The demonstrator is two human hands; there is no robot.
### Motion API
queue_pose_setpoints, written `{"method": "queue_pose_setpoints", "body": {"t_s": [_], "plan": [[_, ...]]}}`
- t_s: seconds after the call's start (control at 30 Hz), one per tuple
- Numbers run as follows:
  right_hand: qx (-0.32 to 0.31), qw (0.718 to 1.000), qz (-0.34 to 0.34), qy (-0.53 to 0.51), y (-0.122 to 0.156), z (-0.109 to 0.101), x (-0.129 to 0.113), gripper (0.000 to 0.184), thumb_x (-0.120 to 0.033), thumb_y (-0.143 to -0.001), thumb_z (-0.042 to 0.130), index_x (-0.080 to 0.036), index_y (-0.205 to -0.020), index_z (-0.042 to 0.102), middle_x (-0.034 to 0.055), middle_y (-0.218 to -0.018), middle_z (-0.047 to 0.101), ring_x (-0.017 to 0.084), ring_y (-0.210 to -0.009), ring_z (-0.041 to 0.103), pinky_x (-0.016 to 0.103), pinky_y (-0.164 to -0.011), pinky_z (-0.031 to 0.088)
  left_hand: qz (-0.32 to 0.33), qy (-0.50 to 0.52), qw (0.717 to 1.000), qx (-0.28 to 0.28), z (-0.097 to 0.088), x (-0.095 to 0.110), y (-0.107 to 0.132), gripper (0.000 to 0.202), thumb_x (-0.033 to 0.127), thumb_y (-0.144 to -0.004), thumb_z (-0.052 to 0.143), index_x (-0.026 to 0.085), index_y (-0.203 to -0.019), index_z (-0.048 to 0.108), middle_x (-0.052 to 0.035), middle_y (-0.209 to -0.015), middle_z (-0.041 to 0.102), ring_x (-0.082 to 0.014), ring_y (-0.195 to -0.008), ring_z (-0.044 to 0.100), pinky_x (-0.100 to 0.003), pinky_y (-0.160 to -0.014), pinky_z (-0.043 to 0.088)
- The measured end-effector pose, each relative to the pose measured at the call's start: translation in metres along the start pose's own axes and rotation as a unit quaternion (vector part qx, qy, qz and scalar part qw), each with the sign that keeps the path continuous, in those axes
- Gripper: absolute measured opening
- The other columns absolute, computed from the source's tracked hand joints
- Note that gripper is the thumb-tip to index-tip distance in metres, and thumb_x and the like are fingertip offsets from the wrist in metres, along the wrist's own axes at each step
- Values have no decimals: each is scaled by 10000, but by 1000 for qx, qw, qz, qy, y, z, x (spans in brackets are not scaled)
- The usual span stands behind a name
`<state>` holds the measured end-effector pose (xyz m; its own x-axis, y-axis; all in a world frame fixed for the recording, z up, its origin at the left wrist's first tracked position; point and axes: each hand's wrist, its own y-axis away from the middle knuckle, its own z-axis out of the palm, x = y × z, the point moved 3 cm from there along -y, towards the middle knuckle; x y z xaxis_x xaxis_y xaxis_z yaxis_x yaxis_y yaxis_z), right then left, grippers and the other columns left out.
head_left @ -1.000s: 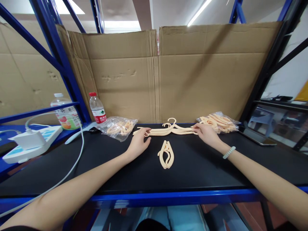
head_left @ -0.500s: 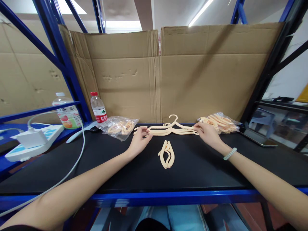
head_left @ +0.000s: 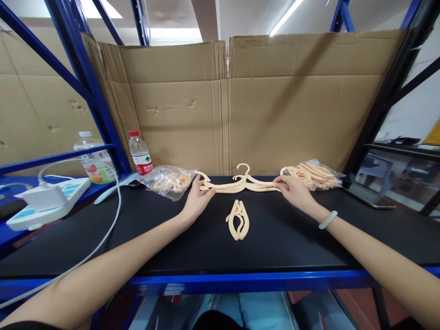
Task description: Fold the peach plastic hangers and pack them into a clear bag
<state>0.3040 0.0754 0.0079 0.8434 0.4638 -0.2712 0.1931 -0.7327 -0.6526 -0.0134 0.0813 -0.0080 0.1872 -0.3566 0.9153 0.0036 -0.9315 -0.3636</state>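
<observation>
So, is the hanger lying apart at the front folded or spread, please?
Folded: the hanger has both arms swung in together, forming one narrow, closed bundle.

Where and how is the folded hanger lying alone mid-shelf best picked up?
Probably from above, pinching across the middle of the folded hanger: it lies flat on the black shelf, long axis pointing away from the person, its two curved sides close together with bare shelf either side. The left hand and right hand both grip the spread hangers behind it.
</observation>
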Motion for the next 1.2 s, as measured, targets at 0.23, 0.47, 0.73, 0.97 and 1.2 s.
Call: {"method": "queue_pose_setpoints", "body": {"t_s": [0.23,0.47,0.73,0.97,1.2], "plan": [[0,1000,-13,1,4,4,-8,145,-236,-867,477,-193,-867,616,55,-816,655,207,-734,586,302,-647,419,14,-39,991,-128,11,9,9,671,262,-736,671,111,-1337,415,-147,-1168,626,-225,-930,673,-402,-874,529],[2,1000,-18,-1,6,5,-10,138,-241,-880,482,-195,-881,612,50,-817,651,204,-721,582,311,-633,428,71,-56,985,-150,10,10,8,422,304,-725,660,136,-1112,633,-109,-1153,662,-247,-1047,629,-425,-950,481],[53,995,-50,-63,5,5,-6,128,-251,-871,505,-197,-840,617,106,-1050,528,224,-857,580,372,-715,504,80,-86,984,-133,9,10,7,410,294,-740,642,139,-1119,641,-106,-1119,674,-244,-993,632,-394,-905,477],[72,992,-64,-78,4,4,-8,119,-233,-860,503,-197,-823,610,112,-1093,565,254,-987,572,413,-807,490,80,-92,984,-133,8,10,6,414,285,-744,628,127,-1126,631,-112,-1098,673,-238,-969,627,-384,-878,469],[37,991,1,-126,3,4,-7,122,-231,-826,543,-200,-942,563,62,-875,659,215,-752,611,361,-699,489,80,-89,984,-131,8,9,6,395,279,-744,628,132,-1111,632,-108,-1083,673,-224,-927,629,-368,-843,474]]}}
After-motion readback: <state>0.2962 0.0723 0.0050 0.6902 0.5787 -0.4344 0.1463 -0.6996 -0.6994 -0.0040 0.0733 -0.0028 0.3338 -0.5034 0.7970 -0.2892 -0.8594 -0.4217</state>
